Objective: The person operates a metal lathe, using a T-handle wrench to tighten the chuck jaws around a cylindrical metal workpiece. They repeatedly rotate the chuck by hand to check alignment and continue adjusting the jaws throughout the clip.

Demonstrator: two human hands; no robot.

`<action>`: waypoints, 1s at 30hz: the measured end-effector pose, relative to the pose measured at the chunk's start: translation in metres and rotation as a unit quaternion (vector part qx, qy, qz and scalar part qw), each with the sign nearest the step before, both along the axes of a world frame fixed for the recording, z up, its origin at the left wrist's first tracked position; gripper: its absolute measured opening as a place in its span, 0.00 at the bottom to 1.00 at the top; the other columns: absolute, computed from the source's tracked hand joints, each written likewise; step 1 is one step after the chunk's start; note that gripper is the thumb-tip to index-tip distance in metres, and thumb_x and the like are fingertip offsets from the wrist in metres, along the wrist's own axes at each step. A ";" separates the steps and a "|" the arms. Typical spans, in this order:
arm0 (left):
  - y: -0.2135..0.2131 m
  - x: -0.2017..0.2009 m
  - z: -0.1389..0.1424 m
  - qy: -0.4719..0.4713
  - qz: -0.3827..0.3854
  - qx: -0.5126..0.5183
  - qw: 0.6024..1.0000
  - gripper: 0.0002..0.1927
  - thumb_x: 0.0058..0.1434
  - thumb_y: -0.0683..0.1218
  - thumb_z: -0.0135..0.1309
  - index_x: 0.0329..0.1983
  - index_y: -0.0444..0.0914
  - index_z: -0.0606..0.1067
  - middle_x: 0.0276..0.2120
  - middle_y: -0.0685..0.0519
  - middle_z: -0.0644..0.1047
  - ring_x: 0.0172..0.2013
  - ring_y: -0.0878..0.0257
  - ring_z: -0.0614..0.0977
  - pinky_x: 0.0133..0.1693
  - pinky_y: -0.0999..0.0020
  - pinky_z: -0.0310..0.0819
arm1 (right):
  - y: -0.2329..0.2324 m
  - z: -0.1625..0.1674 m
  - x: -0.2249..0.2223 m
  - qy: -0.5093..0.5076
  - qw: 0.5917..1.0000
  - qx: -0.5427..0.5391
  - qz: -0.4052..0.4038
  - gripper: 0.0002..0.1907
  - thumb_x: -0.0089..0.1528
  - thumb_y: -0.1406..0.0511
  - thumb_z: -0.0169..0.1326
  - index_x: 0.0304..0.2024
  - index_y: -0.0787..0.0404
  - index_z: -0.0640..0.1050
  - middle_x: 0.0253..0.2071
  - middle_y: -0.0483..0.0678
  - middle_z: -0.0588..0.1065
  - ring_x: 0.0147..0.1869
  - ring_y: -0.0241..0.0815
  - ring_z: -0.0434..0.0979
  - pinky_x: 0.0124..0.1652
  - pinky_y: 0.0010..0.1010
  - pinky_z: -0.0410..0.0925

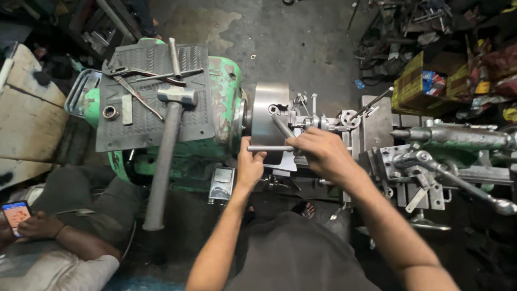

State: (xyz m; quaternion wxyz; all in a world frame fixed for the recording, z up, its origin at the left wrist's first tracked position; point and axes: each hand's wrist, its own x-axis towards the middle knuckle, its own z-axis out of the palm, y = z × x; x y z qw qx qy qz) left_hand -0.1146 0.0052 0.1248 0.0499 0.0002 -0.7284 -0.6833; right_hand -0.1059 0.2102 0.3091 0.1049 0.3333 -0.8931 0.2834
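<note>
I stand at a green lathe (223, 102) and look down on its round steel chuck (266, 110). A T-shaped chuck key (283, 129) sticks into the chuck. Its horizontal cross bar (269, 148) runs between my hands. My left hand (249, 164) grips the left end of the bar, just below the chuck. My right hand (322, 153) closes over the right end of the bar, in front of a small metal workpiece assembly (323, 121) held at the chuck.
A black rubber mat (153, 94) on the headstock carries a long-handled hammer (164, 151), wrenches and a ring. The tool post and carriage (414, 161) with levers sit at right. A seated person (59, 237) at lower left holds a phone (15, 214). Scrap and boxes fill the upper right.
</note>
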 end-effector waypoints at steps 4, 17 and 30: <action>-0.005 0.005 -0.025 -0.024 -0.002 -0.026 0.999 0.12 0.60 0.31 0.52 0.46 0.35 0.69 0.34 0.46 0.78 0.35 0.63 0.80 0.39 0.68 0.76 | -0.010 0.017 -0.009 0.031 0.983 0.175 0.054 0.23 0.50 0.71 0.58 0.48 0.52 0.79 0.34 0.45 0.77 0.43 0.49 0.78 0.39 0.43 0.70; -0.023 0.076 0.040 0.219 0.125 0.490 0.834 0.17 0.74 0.53 0.44 0.43 0.33 0.70 0.31 0.41 0.76 0.33 0.50 0.79 0.41 0.54 0.78 | -0.077 0.021 -0.027 -0.201 0.854 0.438 0.196 0.19 0.62 0.60 0.53 0.55 0.54 0.69 0.27 0.53 0.78 0.33 0.58 0.81 0.32 0.52 0.72; -0.044 0.057 0.034 0.333 0.152 0.324 0.872 0.19 0.73 0.49 0.47 0.27 0.35 0.69 0.19 0.48 0.75 0.19 0.58 0.79 0.24 0.63 0.77 | -0.068 0.010 -0.050 -0.408 0.734 0.434 0.328 0.49 0.56 0.69 0.51 0.78 0.56 0.47 0.22 0.52 0.73 0.23 0.56 0.75 0.30 0.50 0.69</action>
